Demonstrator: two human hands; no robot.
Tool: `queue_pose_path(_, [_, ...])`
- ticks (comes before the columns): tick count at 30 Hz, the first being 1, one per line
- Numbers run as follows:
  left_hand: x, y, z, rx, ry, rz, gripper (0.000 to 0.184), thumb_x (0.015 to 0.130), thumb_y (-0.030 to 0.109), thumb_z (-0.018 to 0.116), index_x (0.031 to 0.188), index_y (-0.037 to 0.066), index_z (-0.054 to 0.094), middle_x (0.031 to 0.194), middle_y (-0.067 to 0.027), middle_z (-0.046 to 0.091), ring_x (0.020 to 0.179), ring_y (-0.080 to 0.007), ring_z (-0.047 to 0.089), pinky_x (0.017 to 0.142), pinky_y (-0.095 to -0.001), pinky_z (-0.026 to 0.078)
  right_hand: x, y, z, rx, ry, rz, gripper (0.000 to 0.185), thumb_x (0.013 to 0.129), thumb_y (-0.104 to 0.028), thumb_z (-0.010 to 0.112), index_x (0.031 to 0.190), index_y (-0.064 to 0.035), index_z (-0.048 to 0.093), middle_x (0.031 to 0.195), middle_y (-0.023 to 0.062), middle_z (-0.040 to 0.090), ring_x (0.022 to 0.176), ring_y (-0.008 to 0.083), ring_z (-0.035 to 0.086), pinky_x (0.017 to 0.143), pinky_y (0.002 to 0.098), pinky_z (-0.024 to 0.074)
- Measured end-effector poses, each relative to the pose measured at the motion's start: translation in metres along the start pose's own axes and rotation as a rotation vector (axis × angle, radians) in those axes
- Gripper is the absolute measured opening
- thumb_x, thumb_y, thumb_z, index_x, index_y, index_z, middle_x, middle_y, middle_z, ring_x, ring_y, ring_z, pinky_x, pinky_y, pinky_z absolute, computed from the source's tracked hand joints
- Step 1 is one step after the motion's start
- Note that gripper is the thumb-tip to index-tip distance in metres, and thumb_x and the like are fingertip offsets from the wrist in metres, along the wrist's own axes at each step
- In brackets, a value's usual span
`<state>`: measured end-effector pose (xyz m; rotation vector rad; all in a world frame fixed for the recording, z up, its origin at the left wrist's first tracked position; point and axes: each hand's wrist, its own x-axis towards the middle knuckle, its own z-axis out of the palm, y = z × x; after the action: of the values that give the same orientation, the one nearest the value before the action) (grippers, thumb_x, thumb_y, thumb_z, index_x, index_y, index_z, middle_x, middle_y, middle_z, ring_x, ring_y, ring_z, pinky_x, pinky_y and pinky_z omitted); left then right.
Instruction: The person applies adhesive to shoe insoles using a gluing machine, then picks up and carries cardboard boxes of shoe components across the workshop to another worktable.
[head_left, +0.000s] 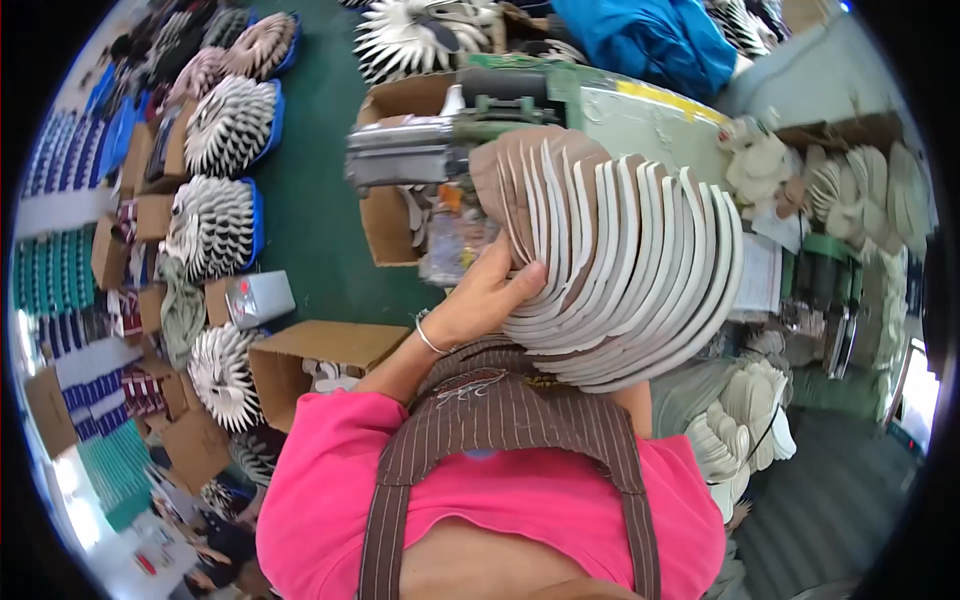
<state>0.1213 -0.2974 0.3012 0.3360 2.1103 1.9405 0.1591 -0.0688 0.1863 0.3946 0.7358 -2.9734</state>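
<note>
Where the fanned stack [630, 260] lies: ahead of the striped apron [500, 425], directly against the left hand [490, 290] and spreading from it rightward.
Left hand: narrow, clasping the stack's left edge; thumb across the face, rest of the grip partly tucked from sight.
Right hand: hidden, apparently under or behind the stack; only the right forearm [634, 402] shows at the near edge, so its hold cannot be told.
Layer axis: curved edges run mostly away from the apron, ranked one after another rightward from the left hand.
Nearer hand: left, in contact; right not determinable.
Open carton [330, 340]: left of the left hand and nearer the apron, apart from the stack.
</note>
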Motion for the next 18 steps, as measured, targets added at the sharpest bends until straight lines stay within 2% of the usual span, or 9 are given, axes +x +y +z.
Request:
queue_pose_path(4, [-0.034, -0.001, -0.06, -0.005, 0.268, 0.168, 0.062, 0.09, 0.032, 0.054, 0.133, -0.006, 0.032, 0.126, -0.0203, 0.047, 0.118, -0.0298, 0.044, 0.102, -0.0386, 0.03, 0.011, 0.054, 0.049, -0.067, -0.117, 0.125, 0.069, 0.08, -0.025, 0.047, 0.139, 0.0018, 0.025, 0.136, 0.0163, 0.04, 0.123, 0.0271, 0.042, 0.105, 0.038, 0.0313])
queue_pose_path(5, [-0.044, 0.006, -0.075, -0.305, 0.23, 0.046, 0.068, 0.087, 0.028, 0.058, 0.137, -0.006, 0.025, 0.134, -0.0184, 0.04, 0.126, -0.0282, 0.037, 0.106, -0.0372, 0.025, 0.015, 0.068, 0.062, -0.072, -0.14, 0.149, 0.069, 0.08, -0.025, 0.047, 0.139, 0.0018, 0.025, 0.136, 0.0163, 0.041, 0.123, 0.0271, 0.042, 0.105, 0.0379, 0.0313])
queue_pose_path(8, [-0.066, -0.03, -0.116, -0.265, 0.32, 0.203, 0.086, 0.081, 0.034, 0.067, 0.14, -0.005, 0.017, 0.141, -0.0167, 0.031, 0.132, -0.0259, 0.029, 0.11, -0.0352, 0.019, 0.017, 0.108, 0.099, -0.1, -0.256, 0.219, 0.068, 0.08, -0.024, 0.047, 0.139, 0.0019, 0.025, 0.136, 0.0163, 0.041, 0.123, 0.0269, 0.042, 0.105, 0.0377, 0.0311])
queue_pose_path(9, [-0.073, -0.037, -0.129, -0.247, 0.351, 0.263, 0.112, 0.067, 0.041, 0.08, 0.142, -0.005, 0.01, 0.144, -0.0161, 0.025, 0.135, -0.0258, 0.024, 0.111, -0.0345, 0.017, 0.02, 0.119, 0.113, -0.123, -0.299, 0.23, 0.068, 0.08, -0.024, 0.047, 0.139, 0.0019, 0.025, 0.136, 0.0163, 0.041, 0.123, 0.0269, 0.042, 0.105, 0.0376, 0.0311])
queue_pose_path(10, [-0.078, -0.041, -0.14, -0.256, 0.363, 0.23, 0.117, 0.062, 0.042, 0.082, 0.141, -0.005, 0.01, 0.144, -0.0163, 0.026, 0.134, -0.0261, 0.025, 0.11, -0.0347, 0.017, 0.02, 0.131, 0.131, -0.152, -0.339, 0.246, 0.068, 0.08, -0.024, 0.047, 0.139, 0.0019, 0.025, 0.136, 0.0163, 0.041, 0.123, 0.0268, 0.042, 0.105, 0.0376, 0.0311])
queue_pose_path(12, [-0.084, -0.05, -0.164, -0.271, 0.393, 0.168, 0.127, 0.052, 0.044, 0.088, 0.141, -0.006, 0.012, 0.143, -0.0166, 0.028, 0.133, -0.0266, 0.027, 0.11, -0.0351, 0.019, 0.022, 0.15, 0.192, -0.465, -0.256, 0.085, 0.058, 0.077, -0.004, 0.047, 0.133, 0.0026, 0.034, 0.126, 0.0134, 0.05, 0.116, 0.0202, 0.049, 0.098, 0.0324, 0.0362])
queue_pose_path(14, [-0.091, -0.063, -0.184, -0.187, 0.476, 0.064, 0.129, 0.048, 0.039, 0.09, 0.14, -0.006, 0.013, 0.141, -0.0174, 0.031, 0.132, -0.0275, 0.029, 0.109, -0.0356, 0.021, 0.015, 0.17, 0.216, -0.575, -0.168, 0.073, 0.056, 0.076, 0.001, 0.047, 0.131, 0.0024, 0.036, 0.123, 0.0122, 0.053, 0.113, 0.0181, 0.051, 0.095, 0.03, 0.0376])
queue_pose_path(15, [-0.094, -0.072, -0.192, -0.154, 0.512, 0.045, 0.129, 0.047, 0.038, 0.091, 0.14, -0.006, 0.013, 0.14, -0.0176, 0.031, 0.131, -0.0276, 0.03, 0.109, -0.0356, 0.022, 0.014, 0.178, 0.216, -0.686, -0.231, 0.079, 0.055, 0.077, 0.003, 0.047, 0.131, 0.0027, 0.036, 0.123, 0.013, 0.053, 0.112, 0.0172, 0.051, 0.095, 0.0297, 0.0376])
queue_pose_path(18, [-0.097, -0.093, -0.215, -0.071, 0.539, 0.058, 0.128, 0.047, 0.032, 0.091, 0.14, -0.005, 0.01, 0.138, -0.0181, 0.032, 0.128, -0.0276, 0.034, 0.108, -0.0357, 0.025, 0.006, 0.198, 0.23, -0.806, -0.314, 0.061, 0.055, 0.084, -0.005, 0.047, 0.136, 0.0013, 0.031, 0.127, 0.0155, 0.051, 0.116, 0.0193, 0.048, 0.099, 0.0318, 0.0346])
